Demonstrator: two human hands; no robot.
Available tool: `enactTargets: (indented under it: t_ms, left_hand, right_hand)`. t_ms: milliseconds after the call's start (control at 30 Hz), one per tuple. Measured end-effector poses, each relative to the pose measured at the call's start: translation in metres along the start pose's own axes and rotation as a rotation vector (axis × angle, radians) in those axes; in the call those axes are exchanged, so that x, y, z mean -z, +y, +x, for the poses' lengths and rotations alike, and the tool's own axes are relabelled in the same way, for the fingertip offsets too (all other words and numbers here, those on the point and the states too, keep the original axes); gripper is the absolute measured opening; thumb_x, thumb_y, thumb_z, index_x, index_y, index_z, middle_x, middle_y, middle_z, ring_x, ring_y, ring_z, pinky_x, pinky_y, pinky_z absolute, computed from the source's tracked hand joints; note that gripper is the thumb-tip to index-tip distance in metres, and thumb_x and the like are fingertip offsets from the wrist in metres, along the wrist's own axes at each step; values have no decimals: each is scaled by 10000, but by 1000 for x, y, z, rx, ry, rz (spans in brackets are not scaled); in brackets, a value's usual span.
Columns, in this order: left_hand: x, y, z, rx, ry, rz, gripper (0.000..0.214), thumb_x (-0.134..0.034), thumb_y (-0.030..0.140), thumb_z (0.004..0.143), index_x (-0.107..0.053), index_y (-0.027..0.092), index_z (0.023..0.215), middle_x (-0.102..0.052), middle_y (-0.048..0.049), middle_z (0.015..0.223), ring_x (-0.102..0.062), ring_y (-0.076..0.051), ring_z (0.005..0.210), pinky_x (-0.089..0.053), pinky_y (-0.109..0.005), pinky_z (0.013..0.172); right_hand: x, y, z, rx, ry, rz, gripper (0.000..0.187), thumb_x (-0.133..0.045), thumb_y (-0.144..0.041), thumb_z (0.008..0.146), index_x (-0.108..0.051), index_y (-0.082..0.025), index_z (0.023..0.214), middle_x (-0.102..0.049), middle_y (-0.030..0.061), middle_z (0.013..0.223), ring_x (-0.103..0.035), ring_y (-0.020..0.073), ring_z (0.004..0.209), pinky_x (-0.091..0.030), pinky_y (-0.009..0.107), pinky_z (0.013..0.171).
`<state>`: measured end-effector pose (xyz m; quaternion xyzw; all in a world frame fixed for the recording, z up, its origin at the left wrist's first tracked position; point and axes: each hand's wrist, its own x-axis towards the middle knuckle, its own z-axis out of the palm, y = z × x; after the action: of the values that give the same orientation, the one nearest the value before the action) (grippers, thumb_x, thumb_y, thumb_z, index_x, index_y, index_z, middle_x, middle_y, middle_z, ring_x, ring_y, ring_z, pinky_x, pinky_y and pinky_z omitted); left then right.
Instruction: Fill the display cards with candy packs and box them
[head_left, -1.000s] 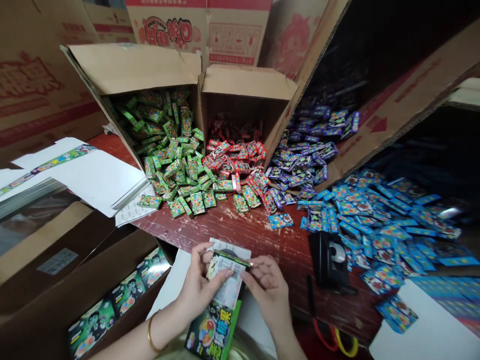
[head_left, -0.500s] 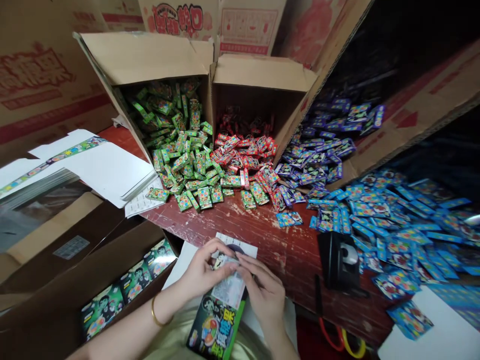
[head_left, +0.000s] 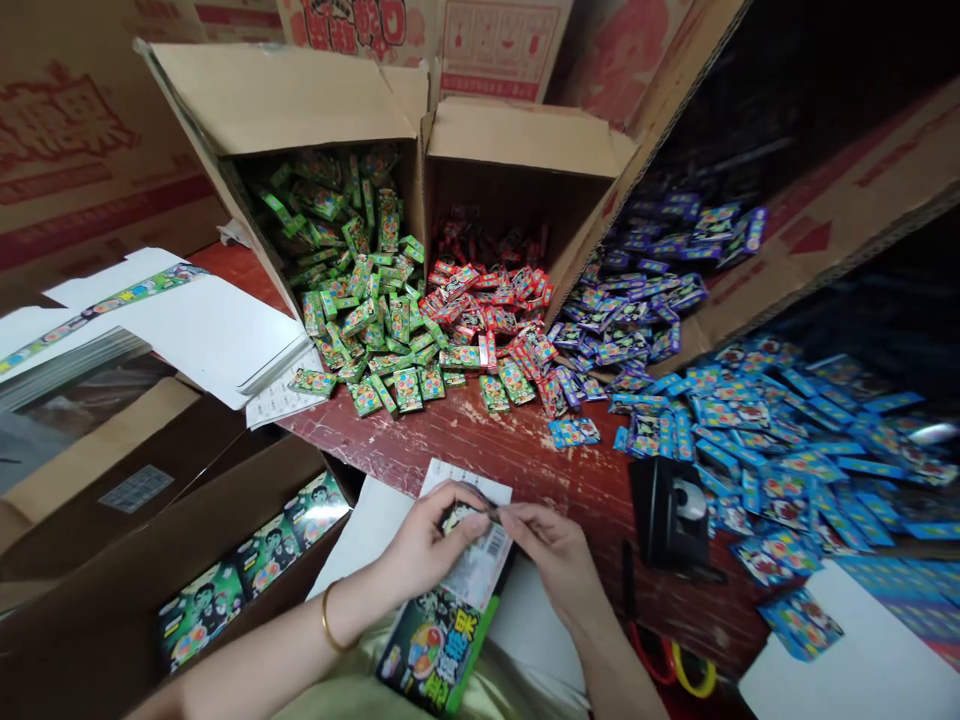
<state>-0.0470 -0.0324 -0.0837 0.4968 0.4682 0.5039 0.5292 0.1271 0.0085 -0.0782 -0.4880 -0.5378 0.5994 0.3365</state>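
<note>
My left fingers (head_left: pixel 448 494) are clamping the black-and-green candy box (head_left: pixel 429 640), my right fingers (head_left: pixel 529 522) are pinching its upper corner, the box is slanting above my lap, before the red table (head_left: pixel 457 430)

Thin gold bangle (head_left: pixel 325 612) on left wrist, near left hand (head_left: pixel 442 530): round, smooth, bit shiny, all plain. Pale green clothes (head_left: pixel 326 700) at lap, slightly yellowish, soft cloth with folds. Both forearms (head_left: pixel 259 655) bare. Right hand (head_left: pixel 551 550) bare too, fingers and all.
</note>
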Motion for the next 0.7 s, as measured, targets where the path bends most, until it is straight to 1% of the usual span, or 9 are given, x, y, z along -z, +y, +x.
enactTargets:
  t_ms: [67, 133, 233, 300, 333, 433, 500, 567, 700]
  left_hand:
    - [1, -8, -1, 63, 31, -45, 238, -605, 342, 838, -524, 175, 987, -619, -64, 996, -576, -182, 950, -438, -297, 855]
    - [6, -20, 1, 111, 90, -76, 251, -620, 369, 819, -520, 173, 938, -628, -69, 999, -575, -192, 955, -435, -301, 852]
    - [16, -39, 8, 165, 158, -80, 260, -588, 413, 830, -529, 164, 876, -626, -83, 1031, -569, -200, 971, -422, -308, 858]
    - [21, -50, 11, 201, 176, -59, 279, -571, 432, 837, -531, 158, 868, -619, -95, 1056, -565, -203, 965, -417, -314, 854]
    - [23, -55, 12, 213, 176, -50, 287, -571, 437, 834, -531, 154, 869, -617, -101, 1063, -564, -205, 963, -415, -317, 850]
    - [24, -62, 14, 237, 187, -29, 303, -575, 443, 823, -525, 149, 877, -615, -105, 1055, -557, -208, 961, -409, -315, 845]
    - [23, -61, 14, 240, 198, -17, 304, -577, 441, 818, -518, 149, 873, -616, -97, 1027, -555, -205, 948, -406, -310, 839]
    - [21, -59, 15, 242, 208, -5, 300, -578, 437, 815, -515, 149, 870, -617, -88, 994, -556, -199, 919, -407, -305, 824]
    - [20, -55, 15, 245, 214, 10, 295, -573, 436, 814, -519, 150, 862, -614, -77, 952, -551, -193, 881, -411, -298, 794]
  right_hand:
    - [-2, 2, -2, 126, -29, -150, 207, -645, -376, 790, -716, -181, 794, -662, 106, 921, -609, 213, 887, -475, 341, 813]
    - [0, 8, 5, 182, -56, -274, 215, -600, -355, 819, -709, -191, 908, -647, 115, 1009, -592, 226, 962, -461, 359, 864]
    - [6, 26, 36, 173, 34, -391, 286, -563, -358, 810, -656, -164, 998, -642, 123, 980, -588, 211, 860, -476, 359, 790]
    - [8, 40, 63, 156, 101, -441, 268, -599, -321, 744, -644, -140, 937, -633, 110, 855, -554, 185, 714, -468, 337, 688]
    - [9, 46, 75, 147, 103, -460, 236, -631, -287, 692, -647, -133, 871, -615, 93, 782, -525, 171, 652, -451, 322, 644]
    - [8, 56, 99, 140, 10, -486, 90, -675, -198, 587, -637, -137, 641, -545, 45, 641, -453, 131, 557, -398, 283, 579]
    - [10, 59, 102, 154, -75, -479, 69, -672, -206, 613, -639, -147, 600, -524, 31, 634, -423, 116, 548, -364, 262, 559]
    - [16, 58, 98, 173, -134, -450, 93, -663, -244, 665, -652, -155, 641, -528, 31, 682, -418, 113, 574, -346, 252, 557]
    - [24, 54, 88, 123, -164, -352, 182, -661, -320, 706, -611, -146, 723, -551, 38, 723, -460, 118, 603, -362, 246, 560]
